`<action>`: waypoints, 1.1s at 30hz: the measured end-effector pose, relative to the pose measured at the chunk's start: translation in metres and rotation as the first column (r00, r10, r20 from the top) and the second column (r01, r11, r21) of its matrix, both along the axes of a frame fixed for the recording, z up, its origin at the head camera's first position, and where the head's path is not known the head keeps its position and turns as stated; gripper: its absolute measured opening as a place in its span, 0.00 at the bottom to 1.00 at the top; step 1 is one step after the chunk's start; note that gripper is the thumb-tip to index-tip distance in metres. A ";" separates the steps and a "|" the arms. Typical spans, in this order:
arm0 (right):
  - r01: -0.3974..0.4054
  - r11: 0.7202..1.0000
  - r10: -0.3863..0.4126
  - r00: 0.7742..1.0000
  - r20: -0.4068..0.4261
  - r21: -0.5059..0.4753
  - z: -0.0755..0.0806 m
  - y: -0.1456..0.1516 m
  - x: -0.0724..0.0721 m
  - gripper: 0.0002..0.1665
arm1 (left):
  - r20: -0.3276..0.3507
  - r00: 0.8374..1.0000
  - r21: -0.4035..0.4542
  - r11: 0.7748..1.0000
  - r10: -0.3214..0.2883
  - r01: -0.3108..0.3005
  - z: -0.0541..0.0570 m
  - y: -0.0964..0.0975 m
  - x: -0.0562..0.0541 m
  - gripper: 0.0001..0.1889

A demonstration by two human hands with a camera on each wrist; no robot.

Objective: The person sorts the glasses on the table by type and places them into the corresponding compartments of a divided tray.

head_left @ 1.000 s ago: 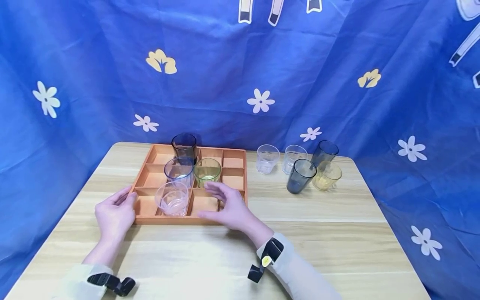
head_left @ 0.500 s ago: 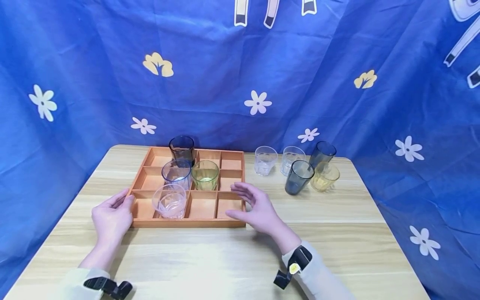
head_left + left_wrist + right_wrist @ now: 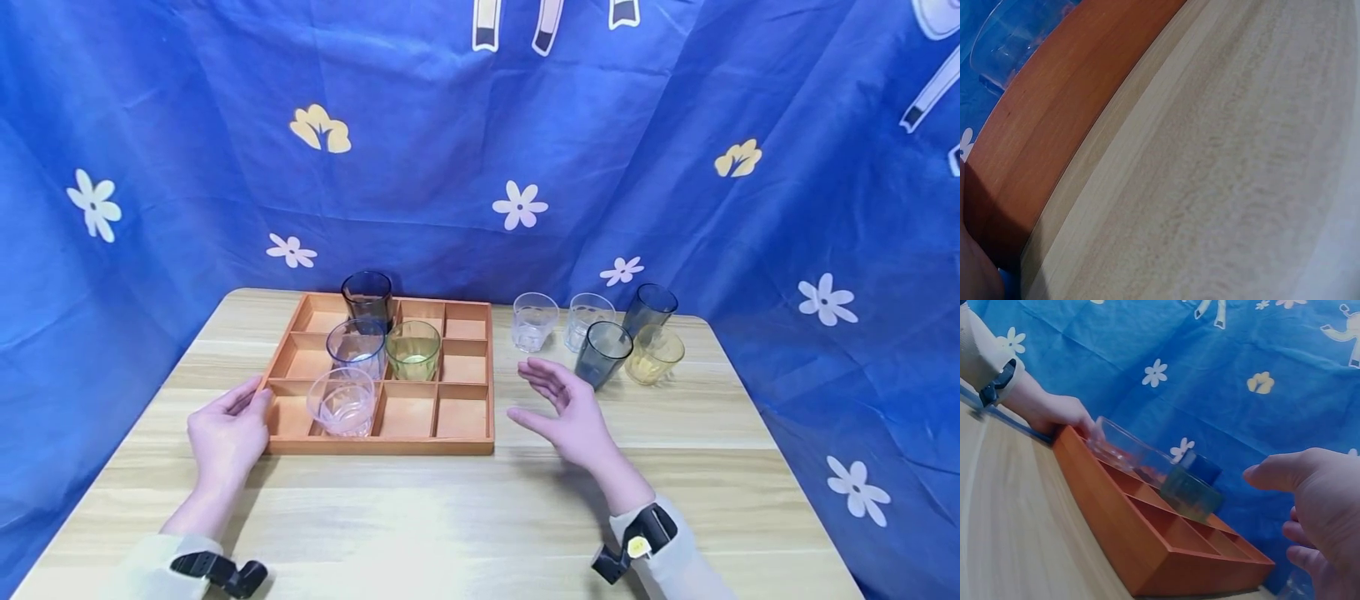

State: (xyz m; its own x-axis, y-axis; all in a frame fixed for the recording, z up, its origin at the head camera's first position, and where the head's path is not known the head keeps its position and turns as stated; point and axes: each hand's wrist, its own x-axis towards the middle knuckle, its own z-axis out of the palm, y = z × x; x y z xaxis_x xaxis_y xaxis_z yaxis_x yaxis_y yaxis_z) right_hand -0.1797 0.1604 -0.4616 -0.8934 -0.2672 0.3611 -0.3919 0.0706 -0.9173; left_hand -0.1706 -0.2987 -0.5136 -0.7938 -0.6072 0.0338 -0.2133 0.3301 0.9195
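A wooden compartment tray [image 3: 378, 447] lies on the table. My left hand [image 3: 228, 429] grips its front left corner, thumb and fingers on the edge. Inside stand a dark glass [image 3: 367, 292] in the back row, a blue-rimmed glass [image 3: 356, 346] and a green glass [image 3: 412, 350] in the middle row, and a clear glass [image 3: 342, 404] in front. My right hand [image 3: 573, 417] is in the air right of the tray, holding nothing, thumb apart from the fingers. Nearest to it is a grey-blue glass [image 3: 602, 354]; whether they touch is hard to tell.
Beyond the right hand stand two clear glasses [image 3: 534, 323], a second dark glass [image 3: 651, 307] and a yellowish glass [image 3: 654, 354], close together. A blue patterned cloth [image 3: 420, 167] hangs behind the wooden table [image 3: 420, 525].
My right hand has moved right, from over the tray's front compartments to the table between the tray and the loose glasses. My left hand has stayed at the tray's corner.
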 end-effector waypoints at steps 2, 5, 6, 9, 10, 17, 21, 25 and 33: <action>0.012 1.000 -0.012 1.000 -0.010 -0.005 0.002 0.005 0.000 0.43 | -0.001 1.000 0.004 1.000 0.003 -0.003 0.000 0.000 0.000 0.19; 0.031 0.999 -0.031 0.999 -0.023 -0.012 0.004 0.011 -0.001 0.43 | -0.008 1.000 0.010 1.000 0.005 -0.005 0.001 0.000 -0.001 0.19; 0.038 0.999 -0.038 0.999 -0.026 -0.014 0.004 0.013 -0.001 0.43 | -0.011 1.000 0.010 1.000 0.004 -0.004 0.001 -0.001 -0.001 0.19; 0.059 0.998 -0.060 0.998 -0.032 -0.022 0.005 0.019 -0.001 0.43 | -0.024 1.000 0.010 1.000 0.003 -0.003 0.001 0.000 -0.001 0.19; 0.066 0.997 -0.067 0.997 -0.033 -0.025 0.006 0.021 -0.001 0.43 | -0.027 1.000 0.011 1.000 0.002 -0.002 0.002 0.000 -0.001 0.19; 0.120 0.992 -0.123 0.990 -0.067 -0.051 0.008 0.040 0.000 0.43 | -0.030 1.000 0.000 1.000 -0.002 0.002 0.002 0.000 0.000 0.18; 0.157 0.981 -0.167 0.982 -0.087 -0.114 0.011 0.054 -0.001 0.43 | -0.028 1.000 0.006 1.000 -0.005 0.005 0.003 0.001 -0.001 0.18; 0.220 0.959 -0.242 0.964 -0.110 -0.179 0.015 0.066 -0.006 0.43 | -0.019 1.000 0.026 1.000 -0.002 0.003 0.003 0.000 -0.001 0.19; 0.384 0.904 -0.397 0.917 -0.036 -0.188 0.016 0.087 -0.018 0.45 | 0.015 1.000 0.010 1.000 -0.002 0.002 0.001 0.000 0.002 0.19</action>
